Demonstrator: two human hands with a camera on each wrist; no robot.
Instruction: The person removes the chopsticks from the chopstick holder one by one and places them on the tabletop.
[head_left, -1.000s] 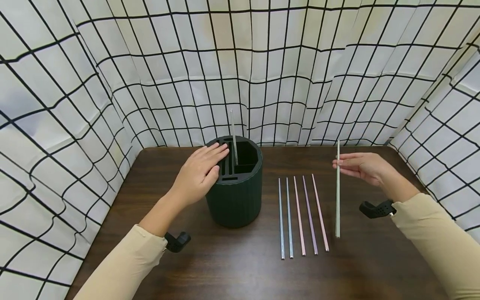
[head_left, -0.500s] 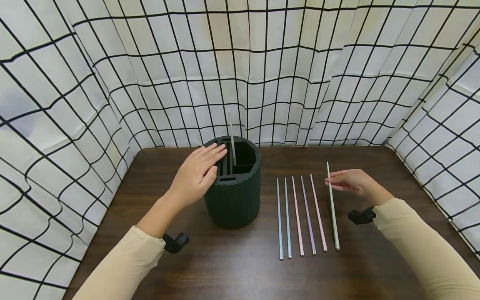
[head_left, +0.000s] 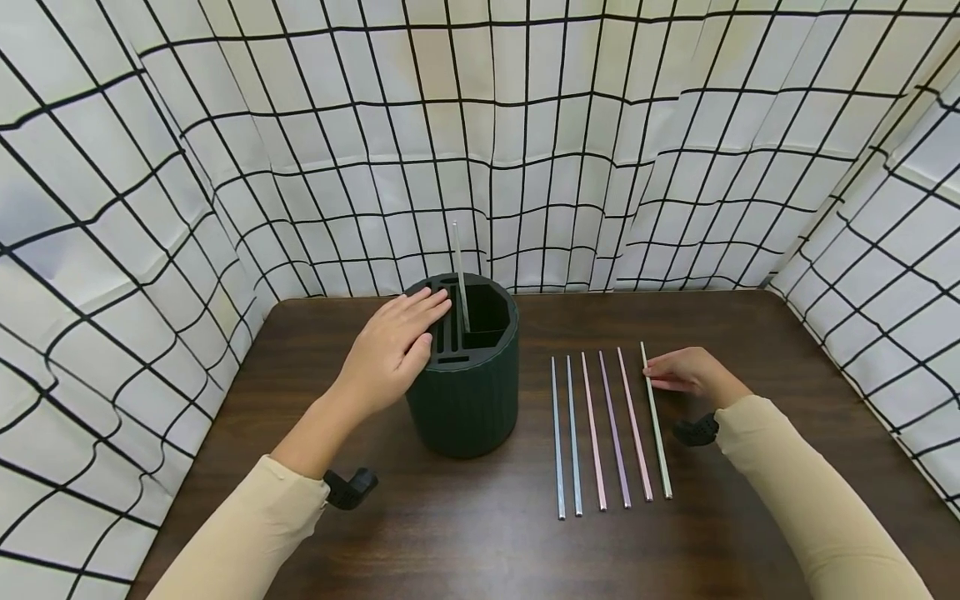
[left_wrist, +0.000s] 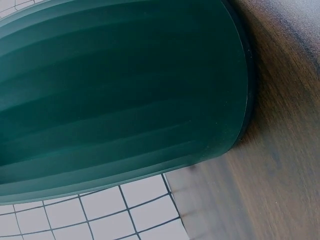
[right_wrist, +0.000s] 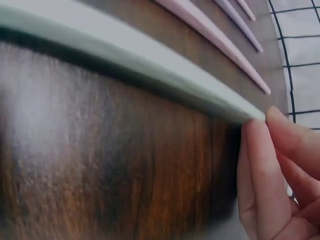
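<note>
My right hand (head_left: 686,371) pinches a pale green chopstick (head_left: 657,429) near its thin far end, with the thumb and fingertips plain in the right wrist view. That chopstick lies along the table, at the right end of a row: two blue chopsticks (head_left: 557,442), a pink chopstick (head_left: 593,433), a purple chopstick (head_left: 615,433) and another pink chopstick (head_left: 635,429). My left hand (head_left: 386,350) rests flat on the slotted top of a dark green utensil holder (head_left: 465,408), fingers straight. A pale chopstick (head_left: 460,283) stands in the holder's open compartment, its lower end hidden.
The brown wooden table (head_left: 450,542) carries the holder left of the row. White curtains with a black grid (head_left: 555,183) hang behind and at both sides. Black wrist mounts (head_left: 350,489) sit under both forearms.
My right hand has brought the pale green chopstick left and down, from raised above the table to lying beside the row. The left hand stays on the holder.
</note>
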